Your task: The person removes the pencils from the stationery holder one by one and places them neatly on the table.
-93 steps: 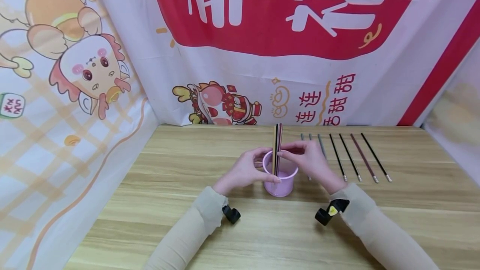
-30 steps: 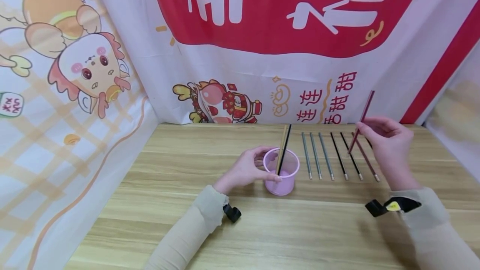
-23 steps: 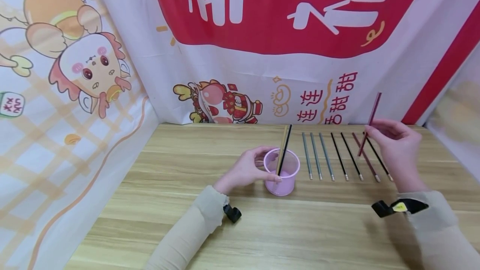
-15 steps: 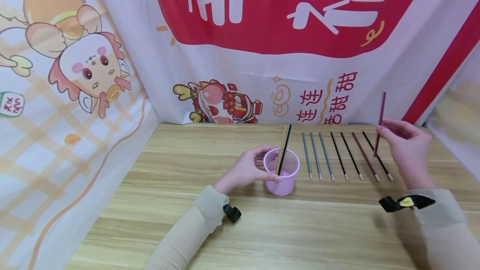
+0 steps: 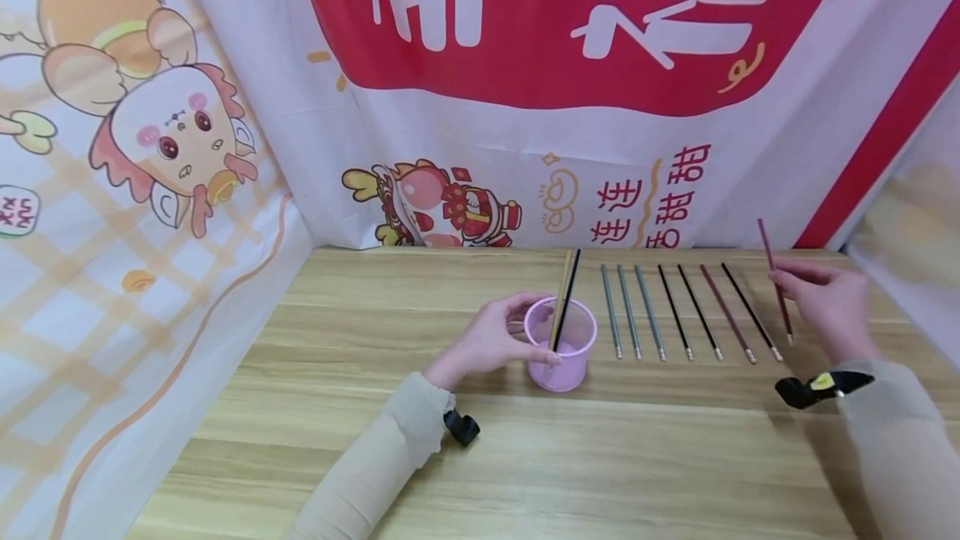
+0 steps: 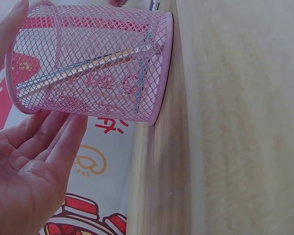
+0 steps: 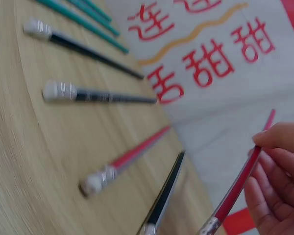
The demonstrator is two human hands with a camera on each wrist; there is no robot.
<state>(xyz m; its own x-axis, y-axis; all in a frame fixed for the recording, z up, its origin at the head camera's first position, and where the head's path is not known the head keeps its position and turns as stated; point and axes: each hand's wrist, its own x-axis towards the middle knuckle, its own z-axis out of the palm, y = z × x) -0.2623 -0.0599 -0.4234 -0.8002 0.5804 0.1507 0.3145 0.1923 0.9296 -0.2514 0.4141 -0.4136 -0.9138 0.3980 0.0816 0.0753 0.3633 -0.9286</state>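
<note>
My left hand (image 5: 498, 336) holds a pink mesh pencil holder (image 5: 558, 375), thumb in front and fingers round the far side. Upright on the table, it contains a yellow pencil (image 5: 562, 286) and a black pencil (image 5: 573, 280), both leaning right. Far right, my right hand (image 5: 831, 307) pinches a dark red pencil (image 5: 766, 246) between thumb and fingers. Its eraser end points down, close to the table; whether it touches cannot be told. In the right wrist view, this red pencil (image 7: 233, 193) stands beside a black pencil (image 7: 162, 196) in the row.
Between holder and right hand lies a row of pencils, erasers nearest me: three blue-green pencils (image 5: 628, 311), then black pencils (image 5: 701, 311) and another dark red pencil (image 5: 727, 312). A printed curtain (image 5: 525, 140) hangs along the wooden table's (image 5: 540, 465) back edge.
My right hand has taken the dark red pencil out of the holder, carried it right past the row and lowered it beyond the last black pencil. The left hand stays on the holder.
</note>
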